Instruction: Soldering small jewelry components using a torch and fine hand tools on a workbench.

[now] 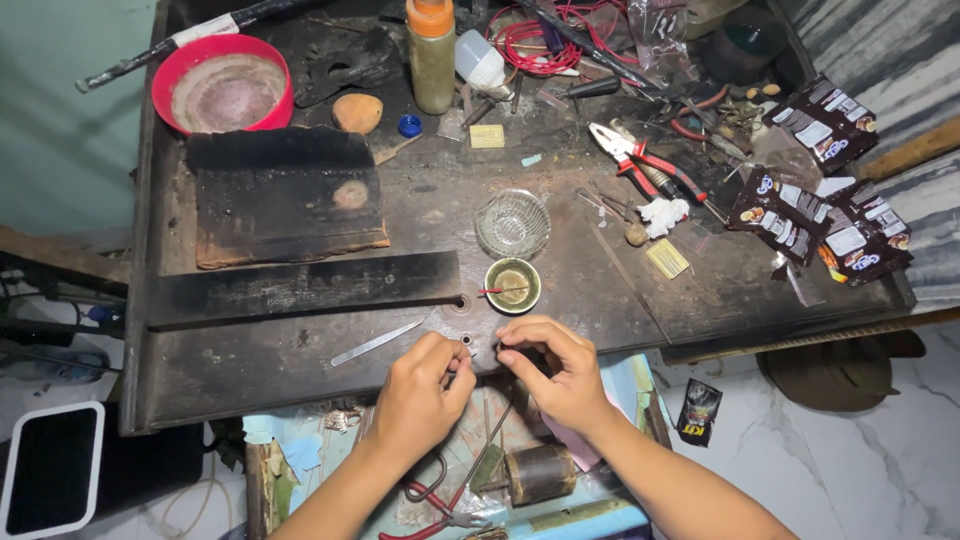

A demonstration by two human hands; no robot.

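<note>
Nearest the camera, below the worktop point(300, 370) edge: a drawer-like tray with a dark cylindrical part point(540, 472) and red-handled scissors point(430, 505). At the front edge, left hand point(420, 395) and right hand point(555, 370) meet, fingertips pinched together on a tiny item point(474, 352); too small to identify. Both hands closed in a fine pinch. Just left of them lies a flat metal strip point(377, 342). Just beyond: small green-rimmed dish point(512, 285) with a red-tipped stick, then a clear glass bowl point(512, 223). Further right, red-handled pliers point(640, 160); dark sachets point(830, 200) at the right edge. Far left: charred block point(285, 195), red bowl point(223, 85). Far centre: orange-capped bottle point(432, 55).
</note>
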